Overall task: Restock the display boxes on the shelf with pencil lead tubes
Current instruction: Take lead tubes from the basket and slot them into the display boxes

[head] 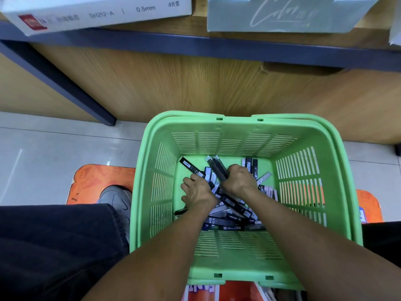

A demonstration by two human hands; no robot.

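pencil lead tubes (230,205) lie in a loose heap on the floor of the green basket (334,135), seen from the head camera. the right hand (239,180) is closed around a small bundle of tubes (216,167) whose ends stick out past the fist. the left hand (197,191) rests on the heap with fingers bent down among the tubes; whether it holds any, i cannot tell. the bundle looks uneven, so a tube could slip out on the lift toward the display boxes (97,11) on the shelf (217,46).
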